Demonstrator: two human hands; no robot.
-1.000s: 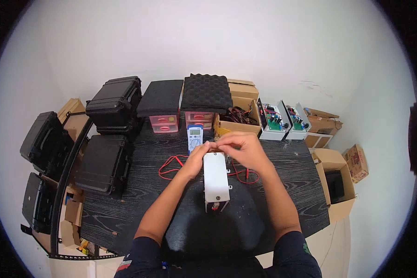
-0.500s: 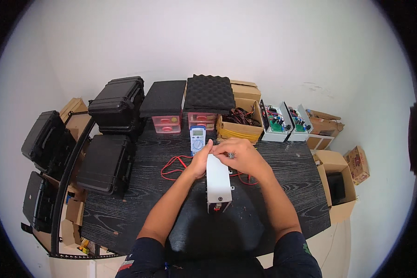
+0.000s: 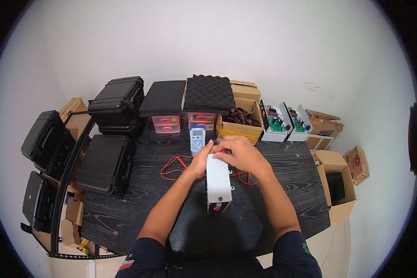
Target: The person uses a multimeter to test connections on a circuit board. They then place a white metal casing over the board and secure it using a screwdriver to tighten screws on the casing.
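Observation:
A long white metal enclosure (image 3: 218, 178) stands on the dark table in front of me, its short near end showing a dark screw and some small parts below. My left hand (image 3: 201, 161) is closed about its far left end, thumb pointing up. At the far end's top my right hand (image 3: 240, 154) is closed in a pinch. Whatever lies between its fingertips is hidden by the fingers. Just beyond my hands a blue-and-white multimeter (image 3: 198, 140) leans upright, and its red test leads (image 3: 173, 172) lie on both sides of the enclosure.
Black hard cases (image 3: 105, 163) stand at the left. Pink drawer units (image 3: 167, 125) under black foam, a cardboard box of cables (image 3: 240, 125) and two opened white enclosures with green circuit boards (image 3: 277, 124) line the back. An open carton (image 3: 343, 211) stands beyond the right edge.
My right hand has turned slightly, its knuckles shifting a little at the enclosure's far end. The left hand and the enclosure hold their places.

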